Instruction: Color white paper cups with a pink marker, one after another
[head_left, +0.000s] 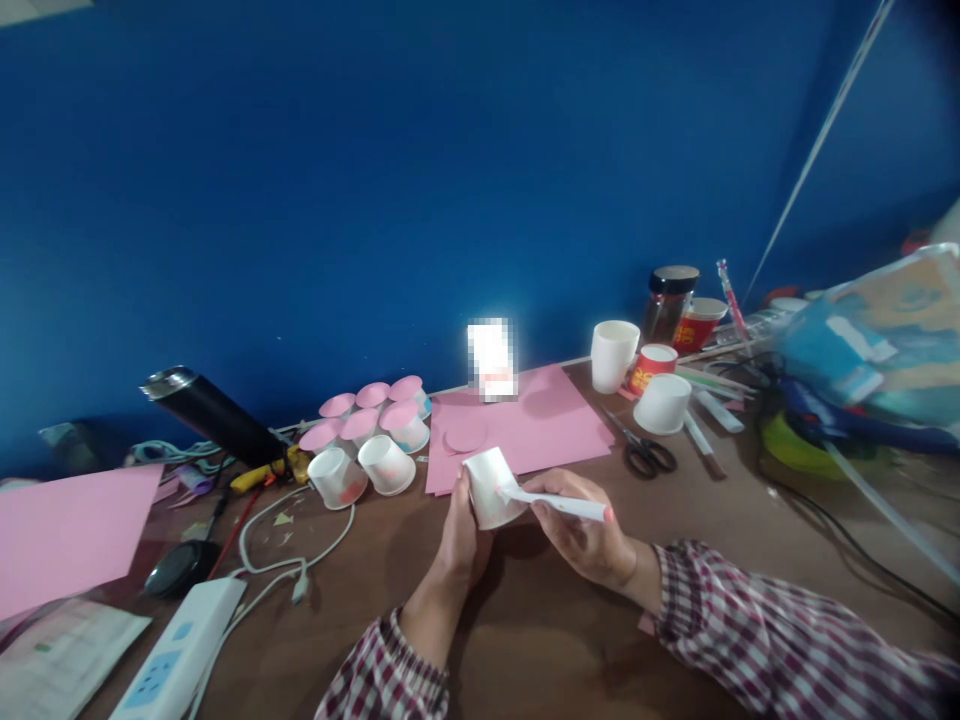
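Held tilted, narrower end up: white paper cup (491, 487), low over the near side of the brown worktop (577, 660), just in front of stacked pink paper sheets (547, 410). Left hand (461, 540) closed round the cup's left side. Right hand (585, 540) gripping a slim, flat white tool (566, 506), tip at the cup's wall; exact kind hard to tell.

On the sheets: round pink paper disc (466, 435). Left of them: two white cups (386, 465) with reddish marks, and behind these, six cups (406, 427) topped with pink discs. Right of them: black-handled scissors (649, 456), short white cup (663, 404), taller white cup (613, 356), red paper cup (654, 370), dark-lidded jar (670, 308).

Farther left: black cylindrical flask (217, 412), white power strip (184, 650), looped white cable (300, 580). Behind everything: blue wall (420, 180).
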